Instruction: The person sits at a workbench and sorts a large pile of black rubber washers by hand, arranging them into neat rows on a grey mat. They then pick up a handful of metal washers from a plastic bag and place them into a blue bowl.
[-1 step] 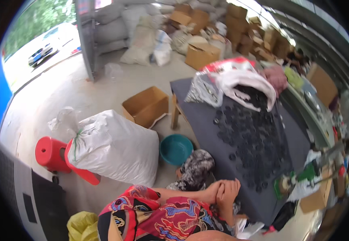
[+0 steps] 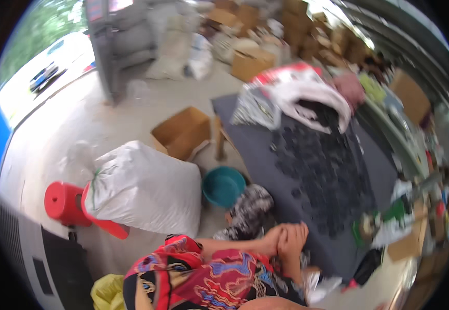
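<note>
My left hand and my right hand are closed against each other at the near left edge of the dark grey table. The fingers overlap and press together, and nothing shows in either hand. Many black round pieces lie spread in a flat layer over the tabletop. Behind them, a pinkish-white sack lies with its mouth toward me and more dark pieces inside. A clear plastic bag of small pieces sits beside that sack.
Left of the table are a teal basin, an open cardboard box, a full white sack and a red stool. A green hand-operated machine stands at the table's right. Sacks and cartons pile up behind.
The view has shifted a little, so most of the scene sits slightly farther left. My hands stay pressed together in the same place by the table edge.
</note>
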Demonstrator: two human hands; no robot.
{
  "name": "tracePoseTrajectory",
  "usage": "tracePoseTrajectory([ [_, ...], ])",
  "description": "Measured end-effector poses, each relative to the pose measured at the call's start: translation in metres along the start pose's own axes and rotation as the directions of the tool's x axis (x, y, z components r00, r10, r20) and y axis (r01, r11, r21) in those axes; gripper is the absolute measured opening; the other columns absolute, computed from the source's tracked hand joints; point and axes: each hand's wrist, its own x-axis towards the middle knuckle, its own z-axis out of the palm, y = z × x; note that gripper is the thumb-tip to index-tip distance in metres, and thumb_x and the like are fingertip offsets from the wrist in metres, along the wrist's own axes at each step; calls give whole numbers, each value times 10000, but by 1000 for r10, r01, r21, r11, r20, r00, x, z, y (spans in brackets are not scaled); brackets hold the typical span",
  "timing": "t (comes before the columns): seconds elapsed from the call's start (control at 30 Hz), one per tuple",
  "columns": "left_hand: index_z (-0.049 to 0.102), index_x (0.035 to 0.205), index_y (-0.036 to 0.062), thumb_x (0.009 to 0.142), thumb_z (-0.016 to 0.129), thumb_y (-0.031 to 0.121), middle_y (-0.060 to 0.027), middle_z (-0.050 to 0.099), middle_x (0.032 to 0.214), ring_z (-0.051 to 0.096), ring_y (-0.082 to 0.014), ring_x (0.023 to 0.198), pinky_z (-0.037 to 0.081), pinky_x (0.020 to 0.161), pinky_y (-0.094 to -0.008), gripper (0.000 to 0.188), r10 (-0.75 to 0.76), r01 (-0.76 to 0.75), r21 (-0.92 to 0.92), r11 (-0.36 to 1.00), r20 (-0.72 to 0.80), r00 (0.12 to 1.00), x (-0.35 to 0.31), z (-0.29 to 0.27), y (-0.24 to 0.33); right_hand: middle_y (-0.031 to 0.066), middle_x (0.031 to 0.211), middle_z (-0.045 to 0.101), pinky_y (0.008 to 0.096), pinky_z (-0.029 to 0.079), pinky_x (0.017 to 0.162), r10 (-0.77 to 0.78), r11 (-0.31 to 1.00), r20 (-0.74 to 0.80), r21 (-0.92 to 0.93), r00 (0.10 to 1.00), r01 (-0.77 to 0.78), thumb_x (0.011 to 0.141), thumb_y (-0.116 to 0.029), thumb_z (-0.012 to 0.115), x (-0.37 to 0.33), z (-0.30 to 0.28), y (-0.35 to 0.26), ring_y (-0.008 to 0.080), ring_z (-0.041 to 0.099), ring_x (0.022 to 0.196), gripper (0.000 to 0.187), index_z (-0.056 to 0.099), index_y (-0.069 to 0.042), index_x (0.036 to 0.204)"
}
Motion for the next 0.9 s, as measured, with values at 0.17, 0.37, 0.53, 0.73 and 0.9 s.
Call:
tracePoseTrajectory([
  [0.17, 534, 1103, 49, 891, 519, 46, -64, 597, 1053, 593, -179, 987, 517, 827, -349, 213, -531, 530, -341, 777, 98, 842, -1, 2, 85, 134, 770, 590, 417, 481, 698, 285, 951, 72, 102, 956, -291, 863, -140, 579, 7, -6, -16, 324, 583, 687, 132, 591, -18, 912],
  [0.37, 538, 1061, 36, 959, 491, 180, -91, 619, 890, 604, -181, 744, 483, 592, -324, 182, -748, 721, -668, 187, 379, 545, 9, -4, 74, 52, 740, 612, 256, 479, 503, 662, 460, 465, 367, 588, -809, 913, -84, 526, 2, -28, 11, 143, 587, 587, 137, 607, 13, 966],
  [0.53, 572, 1011, 96, 984, 464, 259, -31, 611, 830, 573, -155, 714, 445, 587, -306, 197, -796, 700, -676, 230, 282, 535, 12, -2, 85, 58, 820, 638, 234, 485, 542, 545, 669, 298, 410, 784, -620, 934, -54, 473, -3, -25, 10, 117, 609, 698, 172, 616, 7, 1007],
  [0.73, 583, 1000, 133, 963, 531, 316, -5, 614, 851, 572, -136, 736, 414, 572, -278, 194, -695, 644, -648, 406, 239, 678, 19, -7, 110, 78, 1006, 678, 219, 489, 620, 436, 700, 252, 508, 864, -502, 967, -91, 464, 3, -6, 23, 93, 612, 782, 198, 601, -13, 1086],
  [0.9, 580, 993, 142, 952, 563, 325, -6, 605, 849, 578, -147, 739, 410, 565, -269, 188, -670, 605, -589, 536, 138, 729, 22, -20, 119, 86, 1075, 665, 241, 498, 763, 552, 169, 569, 639, 610, -750, 997, -125, 436, 30, -9, 4, 109, 614, 908, 220, 603, -23, 1100],
])
